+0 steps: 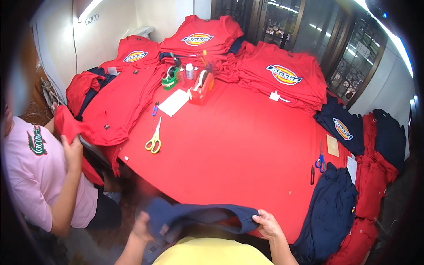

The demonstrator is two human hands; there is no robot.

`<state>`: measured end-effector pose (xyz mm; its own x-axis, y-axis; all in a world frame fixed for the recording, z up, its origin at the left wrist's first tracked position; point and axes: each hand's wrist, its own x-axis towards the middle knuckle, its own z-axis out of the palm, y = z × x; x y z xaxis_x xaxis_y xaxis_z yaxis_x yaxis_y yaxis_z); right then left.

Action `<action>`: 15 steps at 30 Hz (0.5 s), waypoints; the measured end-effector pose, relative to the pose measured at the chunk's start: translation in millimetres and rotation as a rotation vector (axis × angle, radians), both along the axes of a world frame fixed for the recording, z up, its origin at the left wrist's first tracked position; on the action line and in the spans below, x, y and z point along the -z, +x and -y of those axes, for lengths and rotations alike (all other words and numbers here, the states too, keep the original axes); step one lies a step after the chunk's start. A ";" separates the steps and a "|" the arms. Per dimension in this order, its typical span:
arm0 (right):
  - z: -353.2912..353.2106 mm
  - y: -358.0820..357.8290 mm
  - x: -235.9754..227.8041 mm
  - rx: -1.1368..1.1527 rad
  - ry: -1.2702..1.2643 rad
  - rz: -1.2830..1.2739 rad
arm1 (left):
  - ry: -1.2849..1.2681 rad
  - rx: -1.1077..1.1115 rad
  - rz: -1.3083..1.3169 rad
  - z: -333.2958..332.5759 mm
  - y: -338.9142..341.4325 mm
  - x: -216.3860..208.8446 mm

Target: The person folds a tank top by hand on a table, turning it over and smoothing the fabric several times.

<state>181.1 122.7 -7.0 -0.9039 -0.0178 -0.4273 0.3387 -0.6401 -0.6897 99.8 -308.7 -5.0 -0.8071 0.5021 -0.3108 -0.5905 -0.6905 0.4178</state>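
A navy garment point(207, 212) is stretched between my two hands at the near edge of the red-covered table. My left hand point(142, 227) is closed on its left end, which is smeared by motion. My right hand point(268, 224) pinches its right end, thumb on top. Between the hands the cloth bows upward, with a dark opening in the middle. Nearest to my right hand lies a heap of navy garments point(329, 207) at the table's right side. Beside that heap are blue-handled scissors point(320, 163) and small dark thread snips point(312, 175).
The red tabletop point(229, 145) holds yellow-handled scissors point(154, 140), blue snips point(155, 108), white paper point(174, 103) and a red tape dispenser point(202, 90). Folded red shirts point(287, 62) are stacked behind. At left, a person in a pink shirt point(46, 176) handles a red garment point(70, 126).
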 end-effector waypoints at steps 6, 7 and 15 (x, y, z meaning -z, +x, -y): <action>-1.5 44.0 -30.7 0.149 -0.474 -0.174 | 0.184 0.236 -0.200 -21.6 -32.7 -32.3; -7.1 64.3 3.9 -0.001 -0.536 -0.157 | 0.065 0.402 -0.271 -21.6 -43.4 -26.8; -28.1 93.8 26.0 -0.040 -0.497 -0.089 | -0.182 0.315 -0.275 -55.3 -73.2 -48.7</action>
<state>274.9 150.8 -33.0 -0.9308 -0.2352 -0.2799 0.3238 -0.8858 -0.3325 26.6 -253.4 43.7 -0.6884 0.6937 -0.2118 -0.6100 -0.3958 0.6865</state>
